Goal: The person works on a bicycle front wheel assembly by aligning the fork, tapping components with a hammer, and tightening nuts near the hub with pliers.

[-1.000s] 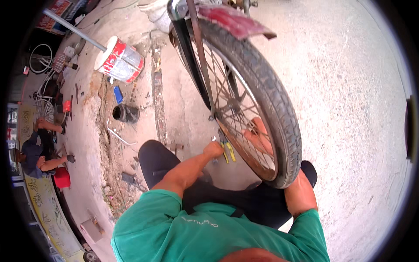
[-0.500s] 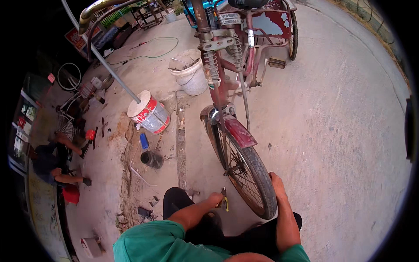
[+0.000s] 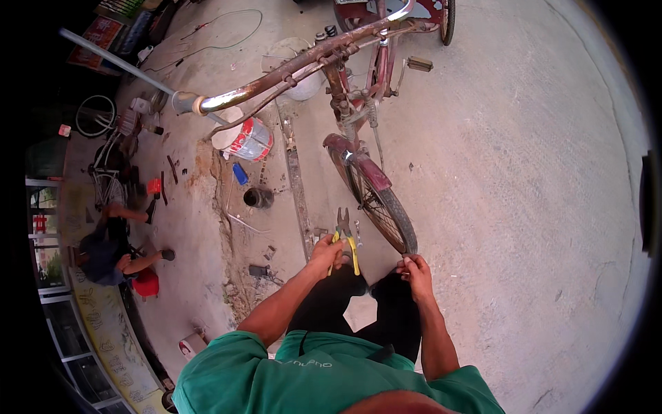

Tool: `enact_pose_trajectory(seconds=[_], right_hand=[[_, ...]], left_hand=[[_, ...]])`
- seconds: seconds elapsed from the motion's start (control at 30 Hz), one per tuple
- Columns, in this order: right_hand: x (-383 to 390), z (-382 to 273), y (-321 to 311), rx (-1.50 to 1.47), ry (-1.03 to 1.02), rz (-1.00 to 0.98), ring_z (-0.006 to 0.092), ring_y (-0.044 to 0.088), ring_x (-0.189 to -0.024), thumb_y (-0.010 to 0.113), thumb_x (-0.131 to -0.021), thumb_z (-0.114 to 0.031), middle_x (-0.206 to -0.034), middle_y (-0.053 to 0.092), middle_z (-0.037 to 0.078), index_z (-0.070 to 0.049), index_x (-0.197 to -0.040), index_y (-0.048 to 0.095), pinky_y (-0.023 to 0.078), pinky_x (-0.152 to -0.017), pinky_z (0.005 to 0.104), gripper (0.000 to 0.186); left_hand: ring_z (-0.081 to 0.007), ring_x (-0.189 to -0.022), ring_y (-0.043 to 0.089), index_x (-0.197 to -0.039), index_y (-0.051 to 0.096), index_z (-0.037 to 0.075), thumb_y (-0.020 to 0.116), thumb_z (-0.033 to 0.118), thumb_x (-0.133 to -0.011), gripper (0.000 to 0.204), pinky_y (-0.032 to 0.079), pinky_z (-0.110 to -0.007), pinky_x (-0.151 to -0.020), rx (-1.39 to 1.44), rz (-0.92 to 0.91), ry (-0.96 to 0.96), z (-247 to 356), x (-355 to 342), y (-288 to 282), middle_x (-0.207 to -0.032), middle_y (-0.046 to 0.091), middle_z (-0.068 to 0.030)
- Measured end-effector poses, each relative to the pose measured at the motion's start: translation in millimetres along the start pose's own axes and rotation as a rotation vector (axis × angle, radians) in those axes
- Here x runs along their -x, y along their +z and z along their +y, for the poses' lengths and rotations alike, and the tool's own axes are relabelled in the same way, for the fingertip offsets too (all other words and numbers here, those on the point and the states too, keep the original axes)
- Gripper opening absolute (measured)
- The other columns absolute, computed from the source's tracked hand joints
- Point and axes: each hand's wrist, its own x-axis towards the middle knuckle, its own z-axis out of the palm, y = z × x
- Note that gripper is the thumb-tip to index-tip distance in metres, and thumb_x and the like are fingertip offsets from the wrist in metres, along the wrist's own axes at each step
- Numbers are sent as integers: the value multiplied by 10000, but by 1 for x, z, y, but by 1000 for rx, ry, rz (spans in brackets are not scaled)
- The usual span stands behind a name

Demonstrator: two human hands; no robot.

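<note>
My left hand (image 3: 326,255) is closed around one yellow handle of a pair of pliers (image 3: 344,222). Their jaws point away from me and stand apart, left of the tricycle's front wheel. My right hand (image 3: 418,277) is at the near end of the front tyre (image 3: 403,222), its fingers pinched together. Whether something small is between them, or whether they touch the rubber, I cannot make out. The red mudguard (image 3: 374,174) covers the top of the spoked wheel, and the rusty handlebar (image 3: 272,77) stretches across above it.
Left of the wheel stand a red-and-white bucket (image 3: 249,141) and a black cylindrical container (image 3: 258,198). A whitish bucket (image 3: 303,88) is behind the handlebar. A blue object (image 3: 240,173) lies on the concrete. Far left, another person (image 3: 103,255) sits by a bicycle (image 3: 105,169).
The pliers have come up and turned, jaws now pointing forward and spread. My right hand has moved from the tyre's right side to its near end. The view has shifted, showing the handlebar.
</note>
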Motion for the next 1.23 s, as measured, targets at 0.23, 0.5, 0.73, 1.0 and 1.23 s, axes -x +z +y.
enact_pose_trajectory(seconds=[0.23, 0.5, 0.73, 1.0, 1.23], right_hand=[[93, -113, 80, 98, 156, -527, 161, 647, -942, 585, -987, -305, -1075, 672, 89, -25, -1262, 565, 506, -821, 324, 393], [101, -174, 124, 6, 180, -502, 129, 528, -553, 580, -995, -256, -618, 494, 12, -21, -939, 577, 452, -542, 281, 241], [92, -246, 169, -62, 213, -322, 132, 461, -467, 577, -981, -224, -542, 439, 5, -10, -897, 593, 391, -474, 285, 231], [71, -276, 228, -149, 241, -167, 85, 345, -416, 574, -975, -209, -521, 391, -17, -25, -894, 563, 371, -443, 266, 202], [66, -294, 248, -88, 281, -85, 122, 398, -444, 598, -964, -227, -526, 413, 19, 5, -914, 581, 405, -477, 308, 237]], left_hand=[[-95, -457, 399, -952, 538, 101, 640, 190, -976, 138, 367, -279, -432, 163, -173, 156, 79, 122, 53, -593, 453, 21], [-120, -481, 478, -973, 534, 74, 625, 207, -977, 161, 402, -283, -473, 51, -248, 225, 124, 133, 68, -598, 508, -10], [-69, -566, 490, -1051, 623, 80, 617, 231, -979, 167, 411, -236, -510, 199, -480, 162, 192, 103, 55, -681, 534, 26], [-78, -576, 505, -944, 571, 73, 644, 263, -959, 204, 412, -233, -520, 170, -639, 117, 251, 68, 23, -680, 524, 15], [-91, -655, 553, -1054, 581, 49, 656, 311, -941, 295, 446, -234, -581, 35, -731, 76, 269, 43, 11, -783, 567, -3]])
